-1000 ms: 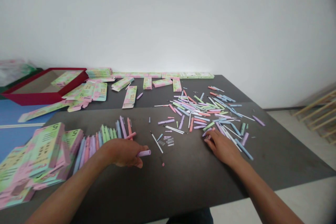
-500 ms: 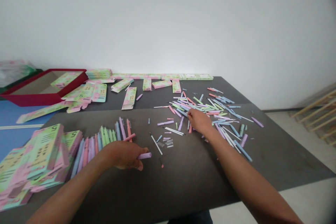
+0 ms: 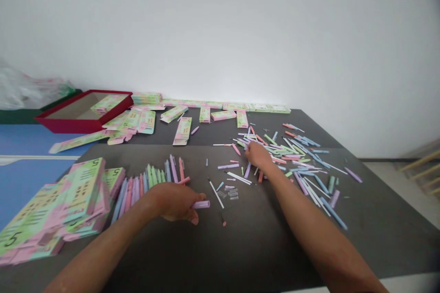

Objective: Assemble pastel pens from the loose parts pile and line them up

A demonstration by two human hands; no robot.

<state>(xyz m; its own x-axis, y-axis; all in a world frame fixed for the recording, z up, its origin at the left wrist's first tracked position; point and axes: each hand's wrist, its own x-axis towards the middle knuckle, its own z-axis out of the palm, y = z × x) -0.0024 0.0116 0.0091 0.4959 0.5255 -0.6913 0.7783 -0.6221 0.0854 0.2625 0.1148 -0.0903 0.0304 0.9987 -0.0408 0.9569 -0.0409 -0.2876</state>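
My left hand (image 3: 177,201) is closed around a purple pen barrel (image 3: 202,204), whose hollow end sticks out past my thumb. My right hand (image 3: 259,155) reaches into a loose pile of pen parts (image 3: 285,150), fingertips pressed together and pointing down; what they pinch is hidden behind the hand. Beside the left hand stands a row of pastel pens (image 3: 140,185), with a short coral pen part (image 3: 184,180) lying across its right end. Between the hands lie a white refill (image 3: 216,193), small clear caps (image 3: 233,193) and a tiny coral piece (image 3: 224,223).
Stacked printed pen boxes (image 3: 82,187) stand at the left. A red box (image 3: 72,125) and flattened cartons (image 3: 132,121) lie behind them. More pen boxes (image 3: 254,108) line the wall along the back of the dark table (image 3: 220,256). A wooden rack (image 3: 422,169) stands at the far right.
My right hand has moved from the pile's near edge, leftward and farther in among the parts. My left hand keeps its hold on the purple barrel. The view has swung slightly left.
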